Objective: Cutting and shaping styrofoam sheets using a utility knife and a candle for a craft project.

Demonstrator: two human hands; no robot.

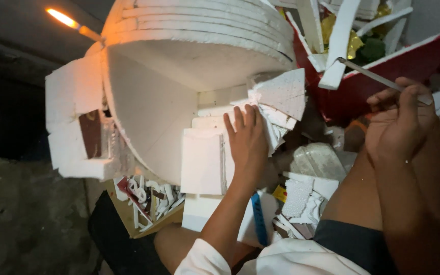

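Foam structure: a big white polystyrene form (179, 76) of stacked curved layers and a flat face fills the view above and left of the left hand's fingers.
Red box: a red-sided container (383, 81) stuffed with white foam strips and gold and green scraps sits just beyond the right hand's fingers.
Foam blocks: rectangular white foam slabs (202, 160) are stepped against the form, directly left of the left fingers and touching them.
Triangular piece: a wedge of white foam (283, 91) with a pitted face juts out just above the left fingertips, with broken shards below it.
Scrap pile: foam offcuts and small oddments (306, 196) lie between the two forearms; a cardboard tray of scraps (148, 201) sits lower left.
Left hand: left hand (246, 142) lies flat, fingers (240, 119) loosely spread and pressed on the foam blocks at the base of the wedge; it grips nothing.
Right hand: right hand (398, 122) is curled, fingers pinching a thin metal blade.
Blade: the slim grey blade (373, 75) runs up and left from the right fingertips, its tip beside a foam strip at the red box's edge.
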